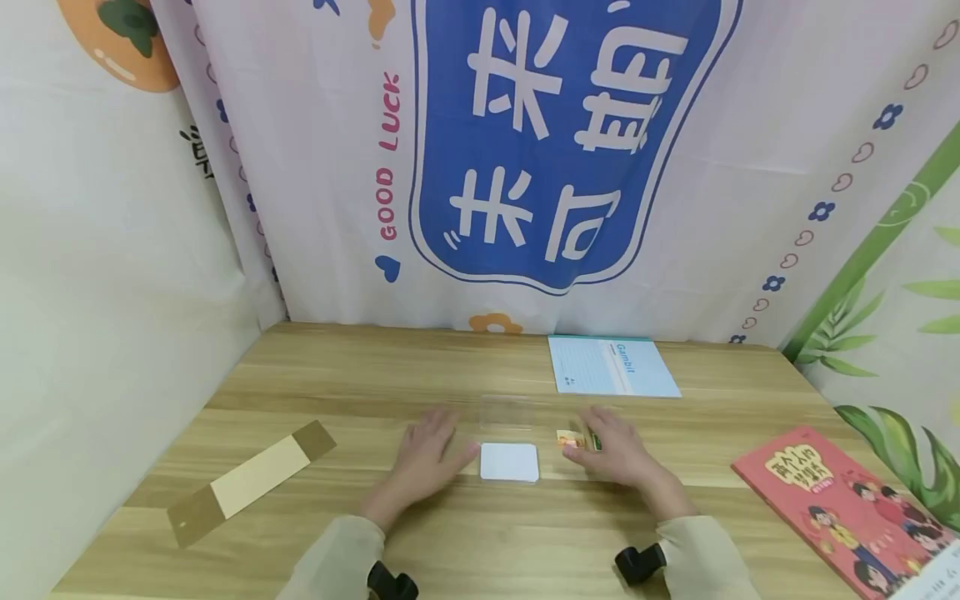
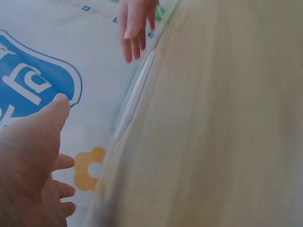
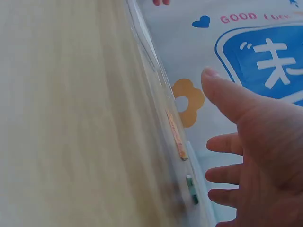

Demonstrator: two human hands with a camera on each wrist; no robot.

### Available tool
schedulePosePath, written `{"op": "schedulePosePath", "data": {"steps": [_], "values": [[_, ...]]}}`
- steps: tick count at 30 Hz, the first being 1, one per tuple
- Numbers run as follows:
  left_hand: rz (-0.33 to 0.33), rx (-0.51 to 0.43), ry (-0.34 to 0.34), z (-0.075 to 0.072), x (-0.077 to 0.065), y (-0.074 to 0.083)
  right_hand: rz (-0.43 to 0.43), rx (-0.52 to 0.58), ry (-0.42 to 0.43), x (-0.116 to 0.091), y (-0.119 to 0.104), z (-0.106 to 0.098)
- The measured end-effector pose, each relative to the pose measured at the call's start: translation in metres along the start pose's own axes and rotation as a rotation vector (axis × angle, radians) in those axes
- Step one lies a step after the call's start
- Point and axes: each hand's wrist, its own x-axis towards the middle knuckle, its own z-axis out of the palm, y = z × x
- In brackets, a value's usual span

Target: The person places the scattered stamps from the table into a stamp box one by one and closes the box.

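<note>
A stack of white cards with rounded corners lies on the table between my two hands. Just behind it is a clear plastic piece, probably a case or lid. My left hand hovers to the left of the cards, fingers spread and holding nothing. On the other side, my right hand is held loosely over a small orange-and-yellow printed card and a green one, partly covered by the fingers. In the right wrist view, the thumb and fingers stand apart with nothing between them.
On the left lies a long tan-and-cream strip. A light-blue notebook is at the table's back edge, and a red picture book sits at the right. A printed curtain hangs behind the wooden table.
</note>
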Motion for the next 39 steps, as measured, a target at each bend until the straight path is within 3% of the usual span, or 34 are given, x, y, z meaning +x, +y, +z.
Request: {"op": "schedulePosePath", "data": {"steps": [5, 10, 14, 21, 39], "values": [[0.04, -0.1, 0.046, 0.009, -0.001, -0.001, -0.029, 0.071, 0.034, 0.0, 0.01, 0.01], [0.042, -0.117, 0.04, 0.015, -0.002, -0.005, -0.035, 0.089, 0.113, 0.001, 0.015, 0.02], [0.024, -0.078, 0.02, 0.018, -0.003, -0.007, -0.017, 0.093, 0.165, 0.001, 0.016, 0.027], [0.018, 0.114, -0.035, 0.023, -0.003, -0.002, -0.002, 0.105, 0.201, 0.001, 0.015, 0.029], [0.027, 0.133, -0.042, 0.023, -0.007, -0.001, -0.011, 0.165, 0.256, 0.001, 0.015, 0.029]]}}
